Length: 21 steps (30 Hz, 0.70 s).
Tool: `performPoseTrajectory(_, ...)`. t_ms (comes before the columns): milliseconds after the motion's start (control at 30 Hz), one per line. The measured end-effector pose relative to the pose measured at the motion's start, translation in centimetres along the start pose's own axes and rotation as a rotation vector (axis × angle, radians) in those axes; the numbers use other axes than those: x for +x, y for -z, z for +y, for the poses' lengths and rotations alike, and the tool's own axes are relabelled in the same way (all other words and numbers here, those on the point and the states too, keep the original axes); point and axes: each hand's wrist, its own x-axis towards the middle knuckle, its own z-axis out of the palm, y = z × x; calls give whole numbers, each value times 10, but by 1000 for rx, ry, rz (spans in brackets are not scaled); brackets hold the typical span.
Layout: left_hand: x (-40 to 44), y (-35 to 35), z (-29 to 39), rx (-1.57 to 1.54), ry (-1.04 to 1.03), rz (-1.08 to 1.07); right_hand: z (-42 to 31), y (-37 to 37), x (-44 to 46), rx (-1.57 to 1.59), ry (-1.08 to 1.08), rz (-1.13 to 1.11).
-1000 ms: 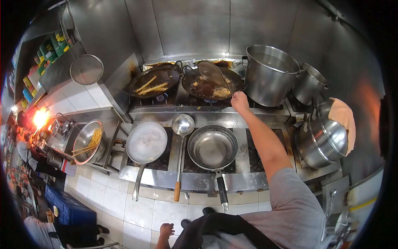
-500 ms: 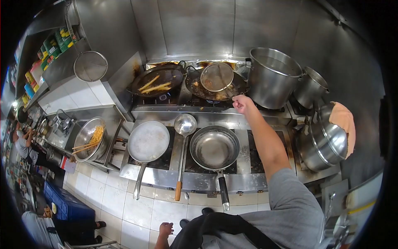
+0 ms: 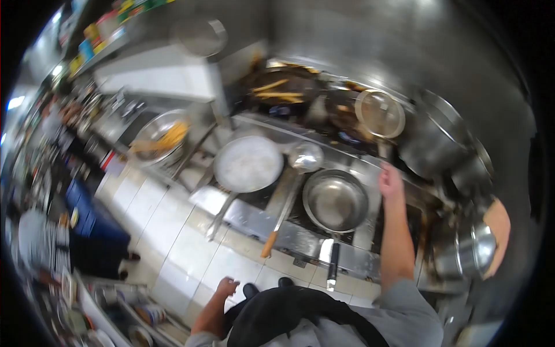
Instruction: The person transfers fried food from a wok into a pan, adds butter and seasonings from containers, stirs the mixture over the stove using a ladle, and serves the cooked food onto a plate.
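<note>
My right hand [image 3: 391,180] is closed around the handle of a round mesh skimmer [image 3: 380,113], with my arm stretched over the stove. The skimmer's mesh head is over the right side of a dark wok [image 3: 345,118] on the back burners. What lies in that wok is blurred. Low in front of my body, my left hand [image 3: 227,287] hangs over the floor with loosely bent fingers and nothing visible in it. Between my hands on the front of the stove are a steel pan [image 3: 335,201], a ladle [image 3: 305,157] with a wooden handle, and a pan of whitish content [image 3: 248,164].
Long yellow sticks lie across another dark wok [image 3: 289,87]. Tall steel pots [image 3: 435,136] stand at the back right. Near the sink, a metal bowl [image 3: 155,151] holds yellow food. A person in grey [image 3: 43,240] stands at left beside a blue bin [image 3: 92,217].
My view has swung left and tilted, blurring the scene. The skimmer has shifted towards the wok's right side with my right hand on its handle. My left arm shows more.
</note>
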Motion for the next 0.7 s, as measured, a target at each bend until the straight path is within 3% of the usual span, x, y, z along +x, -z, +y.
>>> performPoseTrajectory(200,-14,25,2,-160,26,59,46,-129,-36,-4,-71,22)
performPoseTrajectory(267,-14,31,-13,-207,53,72,88,-201,-83,-151,-159,-156)
performPoseTrajectory(333,-15,37,-36,-272,96,90,141,-255,-87,-42,-323,-245)
performPoseTrajectory(467,-36,52,-84,-340,218,115,253,-373,-93,-178,-499,-529)
performPoseTrajectory(567,-50,66,-133,-447,298,96,309,-455,-111,-425,-365,-673)
performPoseTrajectory(633,-70,70,-155,-542,355,212,351,-493,-101,-941,181,-620)
performPoseTrajectory(667,-75,71,-170,-580,380,219,367,-504,-90,-945,184,-636)
performPoseTrajectory(700,-81,72,-182,-628,422,240,380,-511,-74,-1162,557,-647)
